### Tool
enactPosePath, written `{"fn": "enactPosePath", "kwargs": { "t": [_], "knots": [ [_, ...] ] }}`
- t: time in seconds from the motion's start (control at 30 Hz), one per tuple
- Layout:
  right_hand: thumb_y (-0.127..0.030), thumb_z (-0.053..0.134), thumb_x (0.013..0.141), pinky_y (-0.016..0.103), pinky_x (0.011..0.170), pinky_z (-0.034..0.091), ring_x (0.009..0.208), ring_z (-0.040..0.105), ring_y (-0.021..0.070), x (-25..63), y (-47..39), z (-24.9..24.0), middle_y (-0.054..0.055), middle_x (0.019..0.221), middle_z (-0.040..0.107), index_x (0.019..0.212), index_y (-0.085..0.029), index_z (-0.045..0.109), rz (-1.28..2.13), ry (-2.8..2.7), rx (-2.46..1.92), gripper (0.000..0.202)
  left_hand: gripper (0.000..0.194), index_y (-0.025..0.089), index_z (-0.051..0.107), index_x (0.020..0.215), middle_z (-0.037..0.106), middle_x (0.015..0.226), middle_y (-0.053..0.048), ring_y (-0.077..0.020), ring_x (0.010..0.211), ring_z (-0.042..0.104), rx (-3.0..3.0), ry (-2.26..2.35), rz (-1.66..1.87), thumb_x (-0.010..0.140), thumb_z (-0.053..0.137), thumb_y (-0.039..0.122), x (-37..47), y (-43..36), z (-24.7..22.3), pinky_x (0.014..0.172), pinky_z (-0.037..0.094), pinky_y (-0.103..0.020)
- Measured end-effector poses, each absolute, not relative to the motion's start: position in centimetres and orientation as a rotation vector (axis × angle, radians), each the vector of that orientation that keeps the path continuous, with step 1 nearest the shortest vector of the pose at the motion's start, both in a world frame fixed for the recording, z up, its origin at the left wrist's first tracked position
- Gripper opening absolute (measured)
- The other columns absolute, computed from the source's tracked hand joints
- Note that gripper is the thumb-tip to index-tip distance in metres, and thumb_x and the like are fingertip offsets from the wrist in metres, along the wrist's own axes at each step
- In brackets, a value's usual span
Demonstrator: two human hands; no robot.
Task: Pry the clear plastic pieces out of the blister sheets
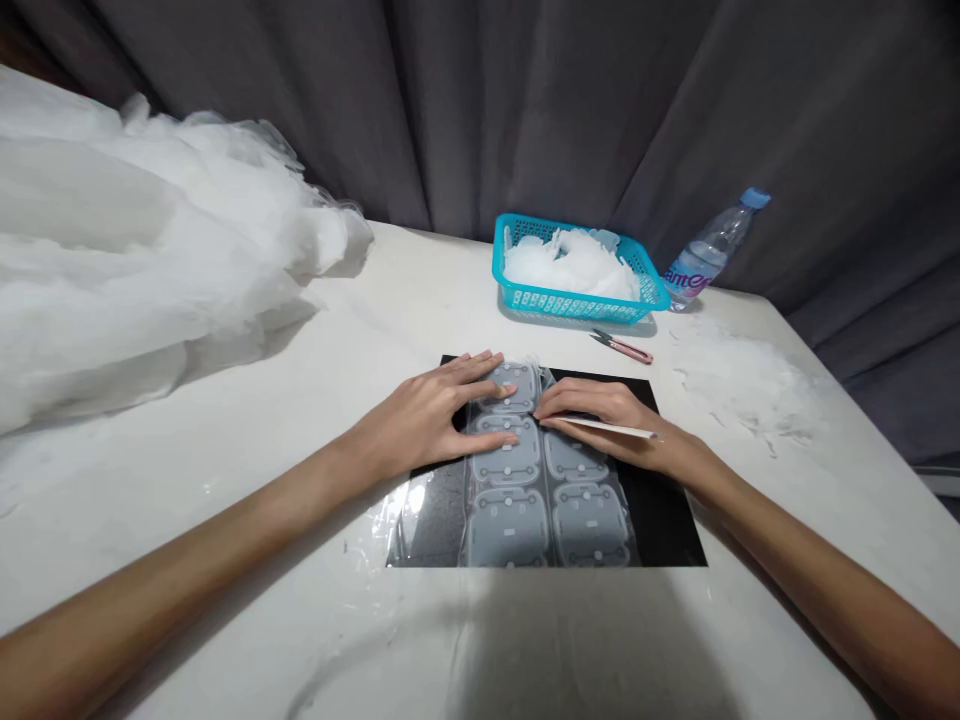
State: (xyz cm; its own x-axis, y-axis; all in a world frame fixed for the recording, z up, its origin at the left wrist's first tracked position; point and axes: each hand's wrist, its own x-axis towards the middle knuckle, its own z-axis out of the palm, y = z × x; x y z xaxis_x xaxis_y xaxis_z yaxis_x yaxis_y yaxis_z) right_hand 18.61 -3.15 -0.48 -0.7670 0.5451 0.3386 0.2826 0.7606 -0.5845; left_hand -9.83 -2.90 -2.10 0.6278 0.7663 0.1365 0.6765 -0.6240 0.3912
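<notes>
A clear plastic sheet with several rounded grey-white pieces lies over a black mat. My left hand presses on the upper left of the sheet, its fingers spread. Over the upper right pieces, my right hand is closed around a thin white stick, whose back end points right. Its fingertips meet the sheet near the gap between the two columns of pieces. The tip of the stick is hidden under the fingers, so I cannot tell what kind of tool it is.
A turquoise basket holding white translucent pieces stands at the back. Pink-handled thread snips lie before it. A water bottle stands to its right. Piled white sheeting covers the left, and clear scraps lie at right.
</notes>
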Motion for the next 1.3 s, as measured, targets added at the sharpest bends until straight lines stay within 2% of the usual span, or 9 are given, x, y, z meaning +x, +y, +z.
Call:
{"fn": "enactPosePath", "kwargs": {
  "t": [0.23,0.5,0.77,0.87,1.07,1.17,1.3],
  "knots": [
    [-0.022,0.058,0.106,0.034,0.094,0.059,0.104,0.071,0.0195,18.7,-3.3,-0.5,0.009,0.112,0.074,0.113,-0.021,0.072,0.787,-2.419,-0.587,0.016,0.074,0.027,0.069,0.142,0.042,0.168,-0.006,-0.0306,0.153,0.045,2.546,1.169,0.408,0.091,0.057,0.080,-10.0,-2.9,-2.0,0.128,0.036,-0.047],
    [-0.020,0.055,0.107,0.037,0.096,0.059,0.107,0.070,0.0205,18.2,-3.0,-1.8,0.009,0.113,0.073,0.116,-0.021,0.069,0.774,-2.424,-0.563,0.017,0.075,0.025,0.068,0.142,0.041,0.169,-0.008,-0.0311,0.153,0.045,2.540,1.159,0.416,0.092,0.057,0.079,-9.8,-3.0,-1.9,0.128,0.035,-0.048],
    [-0.020,0.056,0.107,0.036,0.096,0.058,0.106,0.070,0.0197,18.0,-3.2,-1.9,0.008,0.111,0.072,0.115,-0.021,0.067,0.707,-2.436,-0.602,0.014,0.074,0.026,0.069,0.142,0.043,0.168,-0.008,-0.0316,0.152,0.046,2.547,1.151,0.435,0.092,0.057,0.079,-9.9,-3.0,-2.1,0.127,0.037,-0.050],
    [-0.021,0.054,0.108,0.036,0.096,0.059,0.107,0.069,0.0206,17.6,-3.1,-2.3,0.009,0.112,0.071,0.118,-0.020,0.067,0.578,-2.486,-0.576,0.016,0.073,0.026,0.069,0.140,0.043,0.168,-0.007,-0.0313,0.152,0.046,2.539,1.149,0.444,0.092,0.058,0.078,-9.9,-2.9,-2.2,0.127,0.037,-0.050],
    [-0.026,0.052,0.109,0.042,0.095,0.061,0.109,0.068,0.0248,16.3,-2.4,-3.7,0.014,0.120,0.071,0.130,-0.017,0.066,0.065,-2.589,-0.578,0.027,0.070,0.025,0.069,0.135,0.044,0.168,-0.007,-0.0306,0.155,0.041,2.471,1.121,0.459,0.092,0.056,0.079,-9.8,-2.5,-2.7,0.130,0.031,-0.049],
    [-0.026,0.048,0.110,0.043,0.091,0.062,0.103,0.069,0.0249,15.9,-2.2,-3.8,0.014,0.114,0.072,0.127,-0.017,0.067,0.022,-2.617,-0.610,0.027,0.070,0.027,0.061,0.143,0.044,0.168,-0.007,-0.0317,0.155,0.041,2.402,1.140,0.442,0.095,0.054,0.078,-9.7,-2.3,-2.7,0.128,0.032,-0.050],
    [-0.025,0.046,0.111,0.043,0.092,0.061,0.105,0.068,0.0248,15.8,-2.2,-3.0,0.013,0.110,0.072,0.123,-0.017,0.067,0.228,-2.541,-0.628,0.025,0.096,0.022,0.027,0.166,0.034,0.172,-0.014,-0.0360,0.157,0.036,2.315,1.187,0.405,0.093,0.056,0.078,-9.7,-2.5,-2.7,0.127,0.032,-0.050]
  ]
}}
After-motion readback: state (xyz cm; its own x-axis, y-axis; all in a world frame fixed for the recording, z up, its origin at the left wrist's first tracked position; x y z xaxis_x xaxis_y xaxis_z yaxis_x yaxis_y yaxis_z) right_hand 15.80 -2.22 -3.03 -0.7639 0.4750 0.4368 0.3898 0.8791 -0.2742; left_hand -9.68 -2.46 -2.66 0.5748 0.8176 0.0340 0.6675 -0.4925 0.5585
